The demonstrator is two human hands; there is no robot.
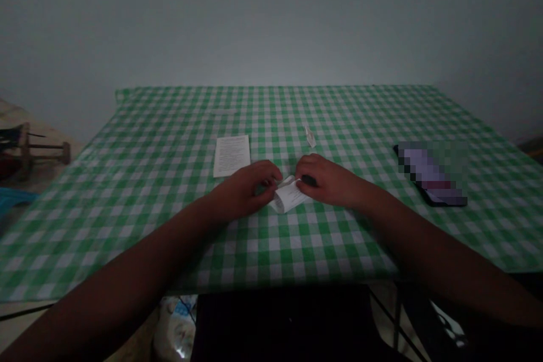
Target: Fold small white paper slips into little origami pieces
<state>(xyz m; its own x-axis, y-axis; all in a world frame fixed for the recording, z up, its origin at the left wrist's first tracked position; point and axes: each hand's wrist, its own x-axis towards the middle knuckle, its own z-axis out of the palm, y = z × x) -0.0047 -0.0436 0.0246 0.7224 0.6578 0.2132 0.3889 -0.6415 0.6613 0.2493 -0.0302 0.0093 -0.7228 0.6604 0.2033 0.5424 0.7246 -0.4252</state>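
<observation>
Between my two hands is a small strip of printed white paper [291, 196], curled over so that its near side forms a loop above the tablecloth. My left hand [248, 189] has its thumb and fingers bent in a pinch at the paper's left edge. On the other side, my right hand [324, 179] is closed on the right end, with the thumb pressing the paper. Just beyond my left hand lies a flat sheet of printed paper [232, 154]. A small crumpled or folded white scrap [310, 137] rests past my right hand.
A dark-framed phone [430, 178], its screen blurred out, lies on the right. The green and white checked tablecloth [148, 181] covers the table up to the plain wall [271, 28]. A wooden frame [27, 150] and a blue object [17, 197] are off to the left.
</observation>
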